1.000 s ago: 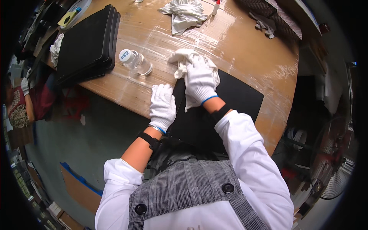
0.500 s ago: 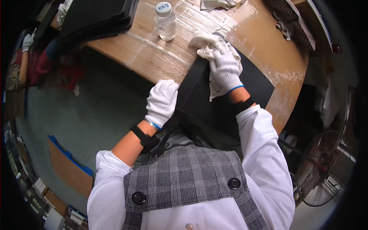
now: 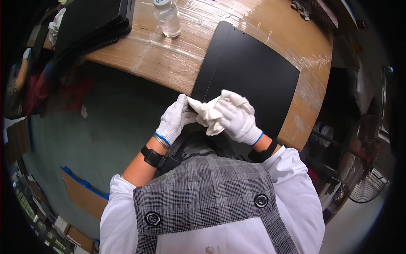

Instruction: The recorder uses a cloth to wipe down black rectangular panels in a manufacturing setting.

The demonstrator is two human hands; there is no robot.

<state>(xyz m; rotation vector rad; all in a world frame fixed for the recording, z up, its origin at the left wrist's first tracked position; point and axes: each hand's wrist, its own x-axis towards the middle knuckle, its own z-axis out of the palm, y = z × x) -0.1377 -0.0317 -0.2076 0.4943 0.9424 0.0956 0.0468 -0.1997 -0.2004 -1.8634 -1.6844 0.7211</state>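
A flat black panel (image 3: 258,67) with rounded corners and small holes along its far edge lies on the table, its near edge toward me. My left hand (image 3: 174,117), in a white knit glove, is closed on the panel's near left corner. My right hand (image 3: 239,123), gloved too, grips a crumpled white cloth (image 3: 207,111) against the panel's near edge. One end of the cloth reaches the left hand's fingertips. The cloth and gloves hide that stretch of edge.
The brown table (image 3: 148,55) has a film-like, taped surface. A clear bottle (image 3: 169,22) with a white cap stands left of the panel, and stacked black panels (image 3: 95,23) lie farther left. A floor fan (image 3: 368,182) stands at right. Another person's arm (image 3: 21,76) shows at far left.
My right hand has drawn the cloth from the panel's far left part back to its near edge, beside my left hand. My left hand stays at the corner. The view has shifted slightly.
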